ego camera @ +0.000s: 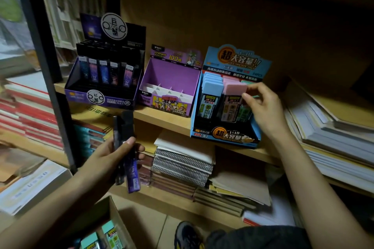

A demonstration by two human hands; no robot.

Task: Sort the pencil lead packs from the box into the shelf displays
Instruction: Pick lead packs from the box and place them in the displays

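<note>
The left hand (119, 154) gripped dark purple lead packs (130, 170) below the shelf's (162, 120) front edge. The right hand (264, 108) pinched a pink-capped pack (234, 89) standing in the blue display (222, 137) on that shelf.

The purple display (168, 87) stands on the shelf (162, 120), and its white dividers show. Left of it, the dark display (101, 95) holds rows of dark packs (105, 73) standing up. Right of it, the blue display (226, 137) holds blue and pink packs (232, 103) standing up, and the right hand (263, 107) pinches a green pack (245, 111) there. Below the purple display, the left hand (113, 157) holds purple packs (130, 163). Lower still, the cardboard box (116, 216) has green-capped packs (110, 235) inside.
</note>
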